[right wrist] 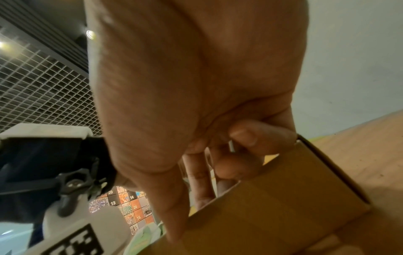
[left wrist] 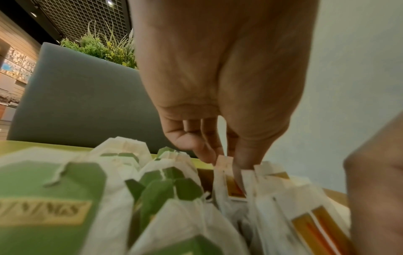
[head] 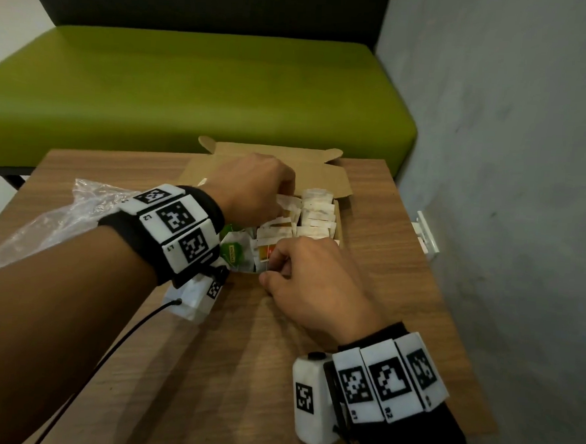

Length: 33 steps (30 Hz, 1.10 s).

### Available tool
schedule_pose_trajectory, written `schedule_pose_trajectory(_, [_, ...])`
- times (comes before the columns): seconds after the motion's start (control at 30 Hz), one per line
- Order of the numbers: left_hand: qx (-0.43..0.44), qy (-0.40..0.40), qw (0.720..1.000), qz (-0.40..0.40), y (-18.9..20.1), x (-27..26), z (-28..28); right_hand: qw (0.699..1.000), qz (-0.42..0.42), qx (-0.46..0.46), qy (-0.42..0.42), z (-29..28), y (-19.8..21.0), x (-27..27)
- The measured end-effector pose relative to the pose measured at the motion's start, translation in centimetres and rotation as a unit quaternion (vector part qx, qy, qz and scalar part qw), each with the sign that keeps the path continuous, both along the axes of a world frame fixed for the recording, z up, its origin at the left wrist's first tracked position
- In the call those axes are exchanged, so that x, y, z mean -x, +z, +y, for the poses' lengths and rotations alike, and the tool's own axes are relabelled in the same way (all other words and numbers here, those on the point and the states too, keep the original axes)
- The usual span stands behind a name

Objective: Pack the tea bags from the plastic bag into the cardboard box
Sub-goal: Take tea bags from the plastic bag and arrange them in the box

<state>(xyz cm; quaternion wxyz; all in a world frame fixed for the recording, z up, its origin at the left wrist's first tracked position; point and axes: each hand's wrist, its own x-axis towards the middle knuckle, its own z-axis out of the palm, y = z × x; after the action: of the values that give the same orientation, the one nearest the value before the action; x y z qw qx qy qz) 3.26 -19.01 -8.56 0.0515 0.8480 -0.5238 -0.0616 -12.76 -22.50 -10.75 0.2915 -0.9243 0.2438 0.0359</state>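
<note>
Head view: cardboard box point(head: 335, 185) sits open on the bench point(head: 187, 352), tea bags point(head: 316, 216) standing packed inside.
Left hand point(head: 252, 185): fingers pinching a tea bag top in the box.
Right hand point(head: 312, 278): curled on the box's near edge.
Plastic bag point(head: 55, 221): crumpled, left of the box.

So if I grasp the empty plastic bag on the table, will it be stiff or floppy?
Probably floppy: the plastic bag lies crumpled and flattened on the table. Likely very light, being thin and see-through. It may slip; its surface looks glossy.
</note>
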Motion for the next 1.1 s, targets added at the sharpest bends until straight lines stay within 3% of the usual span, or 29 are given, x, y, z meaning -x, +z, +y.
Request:
schedule_pose_trajectory(0.7, [0.040, 0.026, 0.997, 0.057, -0.1, -0.8, 0.0, 0.995, 0.037, 0.084, 0.032, 0.9, 0.0, -0.3])
schedule_pose_trajectory(0.8, [0.056, 0.026, 0.997, 0.054, -0.1, -1.0, 0.1, 0.997, 0.028, 0.062, 0.028, 0.7, 0.0, -0.4])
schedule_pose_trajectory(0.93, [0.092, 0.057, 0.993, 0.052, 0.5, -1.1, 0.7, 0.996, -0.078, -0.001, -0.045, -0.2, 0.9, 0.0])
schedule_pose_trajectory(1.03, [0.134, 0.138, 0.980, 0.060, 1.0, -1.8, 3.1, 0.975, -0.153, 0.038, -0.156, -1.7, 1.4, 0.7])
schedule_pose_trajectory(1.1, [0.149, 0.205, 0.966, 0.042, 1.0, -2.5, 5.5, 0.961, -0.159, 0.036, -0.222, -2.8, 1.3, 1.5])
